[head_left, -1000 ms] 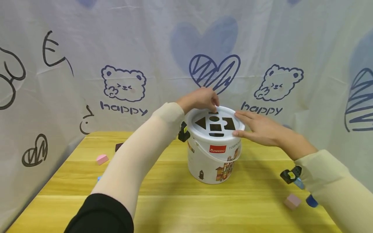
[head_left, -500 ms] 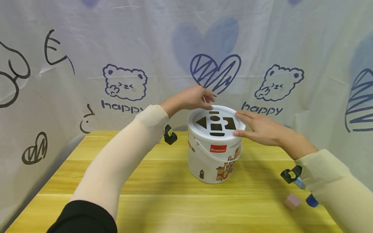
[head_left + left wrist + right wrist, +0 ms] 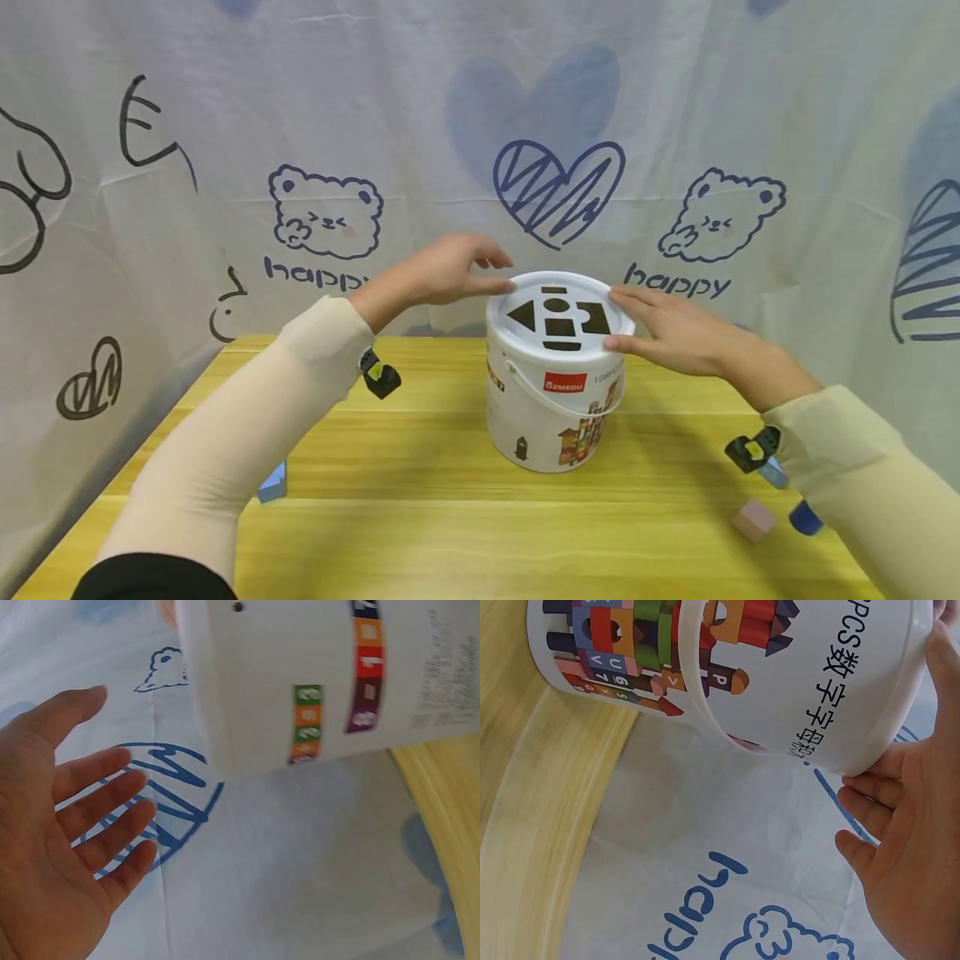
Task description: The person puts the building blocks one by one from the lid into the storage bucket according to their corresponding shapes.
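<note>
A white bucket (image 3: 525, 429) with a thin handle stands upright on the wooden table, and printed toy blocks decorate its side. Its white lid (image 3: 525, 340) has several cut-out shapes, among them a triangle, a circle and a square. My left hand (image 3: 442, 271) hovers at the lid's left side with fingers spread. In the left wrist view, a gap separates that hand (image 3: 60, 825) from the bucket, and nothing is in it. On the right, my right hand (image 3: 678, 333) rests its thumb and extended fingers on the lid's rim. The right wrist view shows those fingertips (image 3: 866, 795) beside the rim.
A blue block (image 3: 273, 483) lies on the table (image 3: 420, 542) by my left forearm. Near my right sleeve are a pink cube (image 3: 754, 521), a dark blue block (image 3: 806, 518) and a light blue piece (image 3: 772, 473). A printed curtain (image 3: 420, 100) hangs behind the table.
My left hand has left the far edge of the lid and moved left, its fingers opening out. The right hand stays on the rim, and the bucket has not moved.
</note>
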The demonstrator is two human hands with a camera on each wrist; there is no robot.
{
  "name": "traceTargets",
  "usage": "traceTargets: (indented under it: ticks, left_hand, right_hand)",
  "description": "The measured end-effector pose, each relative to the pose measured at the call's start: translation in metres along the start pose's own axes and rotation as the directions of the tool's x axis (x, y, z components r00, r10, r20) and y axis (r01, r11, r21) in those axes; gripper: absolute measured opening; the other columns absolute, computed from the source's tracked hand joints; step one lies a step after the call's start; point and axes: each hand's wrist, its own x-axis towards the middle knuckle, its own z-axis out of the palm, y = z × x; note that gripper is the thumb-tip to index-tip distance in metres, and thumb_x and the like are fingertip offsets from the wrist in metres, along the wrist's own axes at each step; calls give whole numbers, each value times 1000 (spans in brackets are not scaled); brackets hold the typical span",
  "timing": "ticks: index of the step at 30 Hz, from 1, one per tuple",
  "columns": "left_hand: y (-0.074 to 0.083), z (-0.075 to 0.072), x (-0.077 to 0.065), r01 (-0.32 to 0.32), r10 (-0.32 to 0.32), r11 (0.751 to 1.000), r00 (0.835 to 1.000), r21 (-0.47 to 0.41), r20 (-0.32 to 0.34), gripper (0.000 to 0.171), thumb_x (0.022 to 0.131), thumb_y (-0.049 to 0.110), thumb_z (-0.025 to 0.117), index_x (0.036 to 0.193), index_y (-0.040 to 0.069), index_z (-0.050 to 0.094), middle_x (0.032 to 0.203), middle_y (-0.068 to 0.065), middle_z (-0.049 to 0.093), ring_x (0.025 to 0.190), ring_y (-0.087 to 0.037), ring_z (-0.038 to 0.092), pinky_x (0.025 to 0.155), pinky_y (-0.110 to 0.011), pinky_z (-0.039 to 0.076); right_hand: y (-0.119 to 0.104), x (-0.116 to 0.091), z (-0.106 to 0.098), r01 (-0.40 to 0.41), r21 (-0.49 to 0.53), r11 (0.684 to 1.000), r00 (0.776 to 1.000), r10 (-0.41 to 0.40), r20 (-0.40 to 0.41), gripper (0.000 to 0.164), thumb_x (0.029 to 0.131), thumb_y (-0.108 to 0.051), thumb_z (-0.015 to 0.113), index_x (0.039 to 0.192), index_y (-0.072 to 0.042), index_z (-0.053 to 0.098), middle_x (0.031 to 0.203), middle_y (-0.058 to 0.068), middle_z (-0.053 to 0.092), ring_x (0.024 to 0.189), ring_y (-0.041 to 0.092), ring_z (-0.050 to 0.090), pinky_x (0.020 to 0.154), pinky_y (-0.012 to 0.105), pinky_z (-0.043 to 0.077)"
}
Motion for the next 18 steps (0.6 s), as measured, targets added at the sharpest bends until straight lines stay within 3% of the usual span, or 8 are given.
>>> traceTargets:
  ticks: [7, 18]
  left_hand:
    - [-16, 5, -31, 19, -19, 1000, 998, 1, -61, 58, 93, 49, 62, 134, 8, 58, 133, -10, 58, 123, -26, 51, 104, -45, 42]
    - [-41, 11, -87, 119, -114, 992, 986, 36, -120, 65, 93, 57, 57, 139, 11, 54, 144, -13, 49, 136, -34, 39, 112, -54, 28]
  right_hand:
    - [0, 0, 1, 1, 7, 1000, 1000, -1, -2, 83, 95, -61, 48, 154, -5, 27, 158, 16, 25, 141, 42, 27, 112, 60, 23]
    - [0, -1, 1, -3, 11, 1000, 1000, 3, -2, 84, 95, -61, 48, 154, -5, 27, 158, 17, 25, 141, 43, 27, 112, 61, 22]
